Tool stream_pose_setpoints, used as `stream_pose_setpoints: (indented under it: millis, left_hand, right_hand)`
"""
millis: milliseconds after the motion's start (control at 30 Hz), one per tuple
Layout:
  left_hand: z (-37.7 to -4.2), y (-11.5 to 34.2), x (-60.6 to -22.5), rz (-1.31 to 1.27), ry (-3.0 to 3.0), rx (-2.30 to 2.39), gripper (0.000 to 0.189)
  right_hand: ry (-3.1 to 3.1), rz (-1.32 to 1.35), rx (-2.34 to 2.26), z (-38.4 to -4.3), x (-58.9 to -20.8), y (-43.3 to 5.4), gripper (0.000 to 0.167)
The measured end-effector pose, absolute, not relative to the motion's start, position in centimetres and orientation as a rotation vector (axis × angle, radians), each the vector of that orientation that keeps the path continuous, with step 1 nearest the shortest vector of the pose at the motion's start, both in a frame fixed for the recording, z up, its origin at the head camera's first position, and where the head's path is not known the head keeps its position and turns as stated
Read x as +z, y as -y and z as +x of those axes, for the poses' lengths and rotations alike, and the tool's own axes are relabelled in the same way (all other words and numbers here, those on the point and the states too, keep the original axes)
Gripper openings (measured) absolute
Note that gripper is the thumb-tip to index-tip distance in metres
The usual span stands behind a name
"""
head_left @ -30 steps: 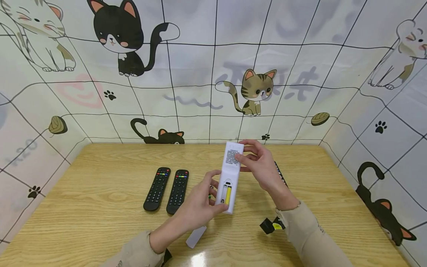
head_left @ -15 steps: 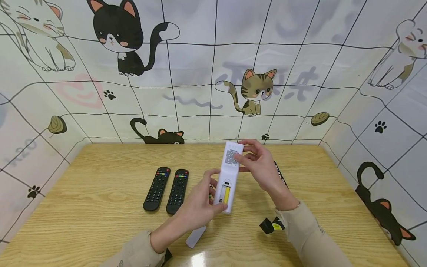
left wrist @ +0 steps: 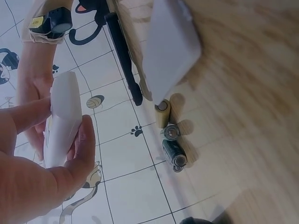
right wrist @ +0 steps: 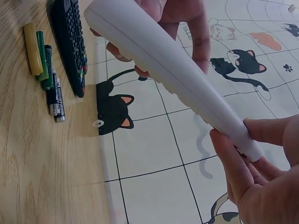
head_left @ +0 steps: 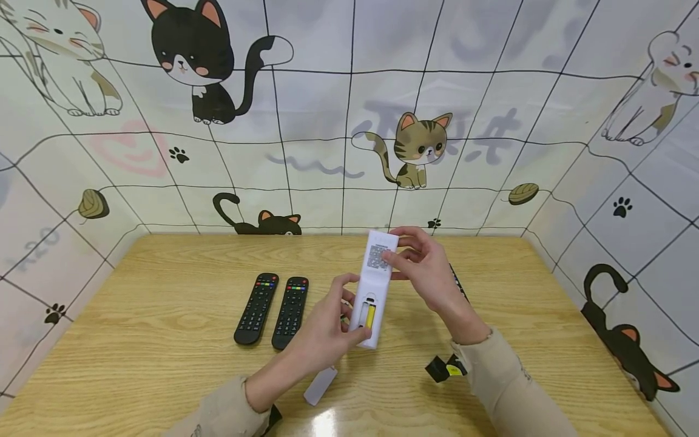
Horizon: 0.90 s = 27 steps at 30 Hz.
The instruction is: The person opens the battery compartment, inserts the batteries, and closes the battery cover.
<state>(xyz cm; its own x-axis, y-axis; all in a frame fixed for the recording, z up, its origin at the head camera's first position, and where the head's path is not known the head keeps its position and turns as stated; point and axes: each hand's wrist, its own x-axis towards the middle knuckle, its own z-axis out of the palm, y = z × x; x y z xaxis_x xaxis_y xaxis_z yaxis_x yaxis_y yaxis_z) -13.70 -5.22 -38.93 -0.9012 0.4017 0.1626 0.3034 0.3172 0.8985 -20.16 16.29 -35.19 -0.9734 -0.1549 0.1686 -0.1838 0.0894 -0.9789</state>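
Observation:
A white remote control (head_left: 374,285) is held up over the table, its back with a printed code facing the head camera. Its battery bay lies uncovered, and a yellow battery (head_left: 371,315) sits in the right-hand slot. My left hand (head_left: 326,328) grips the lower end, its thumb across the bottom of the bay, overlapping the battery's lower end. My right hand (head_left: 428,267) pinches the upper end between thumb and fingers. On the table below my left forearm lies a white battery cover (head_left: 321,386). Several loose batteries (right wrist: 35,51) lie on the table, mostly hidden behind my left hand in the head view.
Two black remotes (head_left: 256,308) lie side by side left of my hands. Another dark remote (head_left: 460,284) is partly hidden behind my right wrist. A black wrist camera (head_left: 445,368) with a yellow label hangs at the right cuff. A cat-print cloth (head_left: 306,158) rises behind the wooden table (head_left: 164,340).
The white remote has drifted very slightly left. My left thumb has slid a little upward onto the bay's lower edge; the right hand keeps its hold.

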Motion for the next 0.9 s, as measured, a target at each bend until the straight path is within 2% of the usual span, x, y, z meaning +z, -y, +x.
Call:
stream_pose_setpoints:
  millis: [533,633,900]
  left_hand:
    - [-14.0,6.1,-38.9,0.758,-2.542,1.424,0.088]
    - [-14.1,6.4,-38.9,0.774,-2.575,1.371,0.083]
    - [-14.4,6.8,-39.1,0.803,-2.791,0.991,0.054]
  right_hand:
    - [2.329,0.363,2.021,-20.4,-35.4,-16.9,0.044]
    - [2.335,0.365,1.995,-20.5,-35.5,-17.1,0.043]
    - [2.349,0.362,1.954,-20.6,-35.8,-17.4,0.041]
